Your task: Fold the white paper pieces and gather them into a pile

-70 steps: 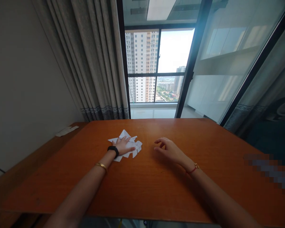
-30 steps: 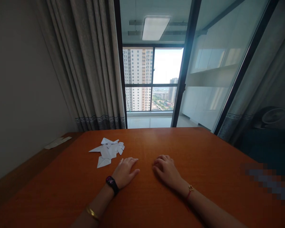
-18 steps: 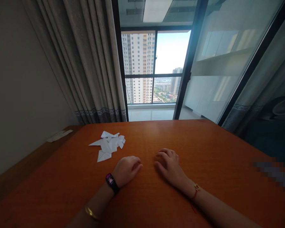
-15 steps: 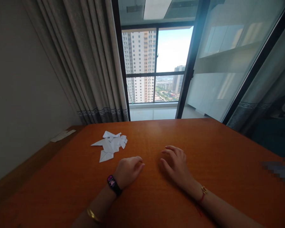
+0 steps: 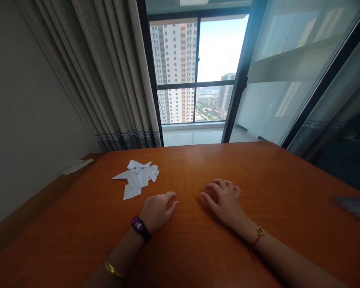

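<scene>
Daylight pours through the window [image 5: 196,84] at 12 o'clock, its sky bleached nearly white; a bluish flare veils the upper door frame [image 5: 253,28] at 1 o'clock, while pale reflections streak the glass panel [image 5: 297,80] at 2; the room itself lies dim, the wall [image 5: 27,100] toward 9 sunk in gray and the 3 o'clock edge almost black; a soft sheen warms the tabletop [image 5: 195,248] at its far edge, and the right hand [image 5: 223,200], at 5, casts a blurred shadow toward 6; wide-angle distortion splays the uprights outward; coarse pixelation masks a patch between 3 and 4.
</scene>
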`<control>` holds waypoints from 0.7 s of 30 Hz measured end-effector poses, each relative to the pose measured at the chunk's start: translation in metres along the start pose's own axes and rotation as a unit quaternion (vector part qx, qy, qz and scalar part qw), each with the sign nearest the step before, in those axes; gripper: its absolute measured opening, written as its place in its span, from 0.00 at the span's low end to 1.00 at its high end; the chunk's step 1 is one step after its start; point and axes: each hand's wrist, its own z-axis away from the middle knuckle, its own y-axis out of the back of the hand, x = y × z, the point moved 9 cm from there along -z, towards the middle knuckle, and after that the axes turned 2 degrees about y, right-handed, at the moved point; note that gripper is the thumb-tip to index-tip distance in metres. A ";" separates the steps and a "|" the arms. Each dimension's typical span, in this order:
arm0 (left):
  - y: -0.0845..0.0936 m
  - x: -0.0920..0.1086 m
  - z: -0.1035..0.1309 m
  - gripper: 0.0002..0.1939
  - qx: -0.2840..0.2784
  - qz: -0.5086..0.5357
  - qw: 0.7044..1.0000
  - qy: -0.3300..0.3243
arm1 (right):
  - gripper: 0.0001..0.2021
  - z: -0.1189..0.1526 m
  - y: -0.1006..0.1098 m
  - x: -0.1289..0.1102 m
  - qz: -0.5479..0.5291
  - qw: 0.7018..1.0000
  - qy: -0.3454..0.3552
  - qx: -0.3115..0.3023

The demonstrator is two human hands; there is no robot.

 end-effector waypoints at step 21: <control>-0.008 -0.003 -0.001 0.13 -0.033 -0.008 0.999 -0.001 | 0.10 0.002 -0.015 -0.002 0.045 0.996 0.027 -0.072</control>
